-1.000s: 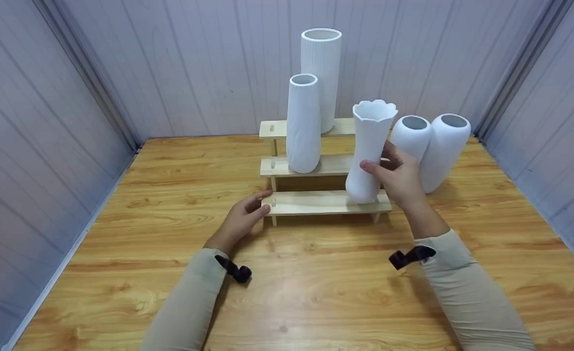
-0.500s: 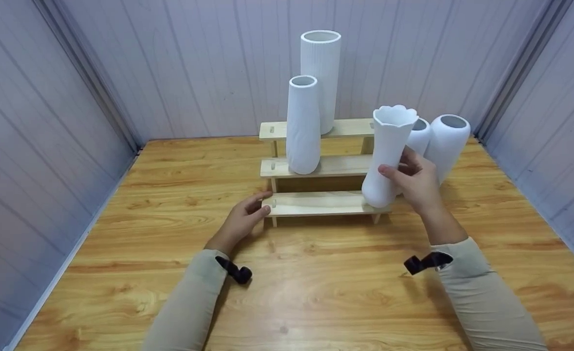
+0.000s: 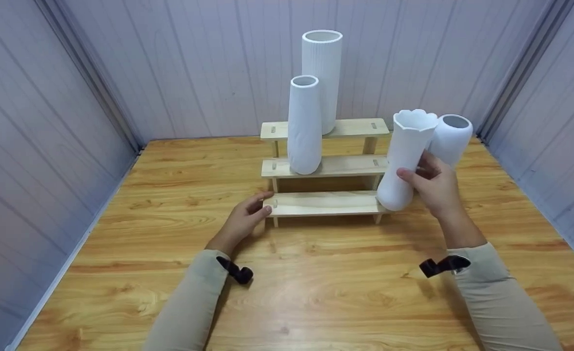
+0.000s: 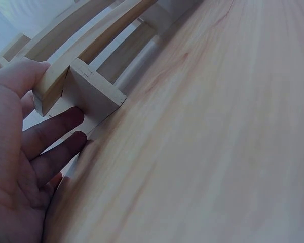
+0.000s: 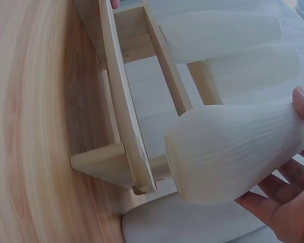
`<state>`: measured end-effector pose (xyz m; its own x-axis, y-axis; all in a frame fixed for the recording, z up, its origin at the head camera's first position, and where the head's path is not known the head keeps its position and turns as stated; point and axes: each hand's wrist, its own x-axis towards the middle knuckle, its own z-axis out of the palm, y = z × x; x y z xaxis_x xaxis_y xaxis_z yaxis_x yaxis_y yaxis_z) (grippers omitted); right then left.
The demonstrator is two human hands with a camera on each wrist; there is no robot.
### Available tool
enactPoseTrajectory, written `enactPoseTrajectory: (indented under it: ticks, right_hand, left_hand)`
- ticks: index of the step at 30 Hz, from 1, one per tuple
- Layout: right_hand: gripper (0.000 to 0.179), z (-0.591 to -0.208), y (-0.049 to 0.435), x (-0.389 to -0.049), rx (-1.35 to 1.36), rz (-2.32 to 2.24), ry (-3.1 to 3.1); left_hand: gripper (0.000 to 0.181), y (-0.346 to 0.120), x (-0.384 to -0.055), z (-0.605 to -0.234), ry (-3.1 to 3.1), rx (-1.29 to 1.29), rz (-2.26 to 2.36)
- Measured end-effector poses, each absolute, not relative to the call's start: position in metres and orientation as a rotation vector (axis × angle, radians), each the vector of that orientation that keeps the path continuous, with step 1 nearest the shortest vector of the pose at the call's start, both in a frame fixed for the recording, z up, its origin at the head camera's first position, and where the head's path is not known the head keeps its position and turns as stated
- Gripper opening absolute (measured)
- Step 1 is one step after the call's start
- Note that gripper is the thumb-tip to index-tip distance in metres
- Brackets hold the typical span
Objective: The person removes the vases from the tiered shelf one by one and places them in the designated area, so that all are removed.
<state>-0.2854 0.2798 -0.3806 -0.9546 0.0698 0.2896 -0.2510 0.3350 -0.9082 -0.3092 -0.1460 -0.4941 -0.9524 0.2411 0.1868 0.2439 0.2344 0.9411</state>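
My right hand (image 3: 440,190) grips a white vase (image 3: 406,151) with a scalloped rim, thumb on its front and fingers round its far side. The vase leans slightly, its base at the right end of the lowest step of a three-tier wooden stand (image 3: 326,203). In the right wrist view its rounded base (image 5: 213,157) hangs past the step's end. My left hand (image 3: 243,217) pinches the left end of that lowest step. In the left wrist view the thumb lies on the board and other fingers (image 4: 66,152) reach by the stand's leg.
A tall ribbed white vase (image 3: 330,68) stands on the top tier, and a slimmer white vase (image 3: 305,126) on the middle tier. To the right is a rounded white vase (image 3: 452,139); the held vase hides another near it. Panelled walls (image 3: 208,68) enclose the table.
My right hand has carried the scalloped vase rightward and slightly toward me, from above the lowest step to its right end, covering one rounded vase. My left hand stays put.
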Motion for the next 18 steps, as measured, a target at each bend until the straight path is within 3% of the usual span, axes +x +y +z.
enactPoseTrajectory:
  ticks: [10, 18]
  right_hand:
    - [0.072, -0.379, 0.304, -0.283, 0.127, 1.613, -2.365]
    - [0.064, -0.377, 0.324, -0.285, 0.264, 1.82, -2.213]
  left_hand:
    - [0.043, -0.146, -0.31, -0.495, -2.462, -0.498, -1.864]
    - [0.042, -0.147, -0.309, -0.495, -2.505, -0.471, -1.859]
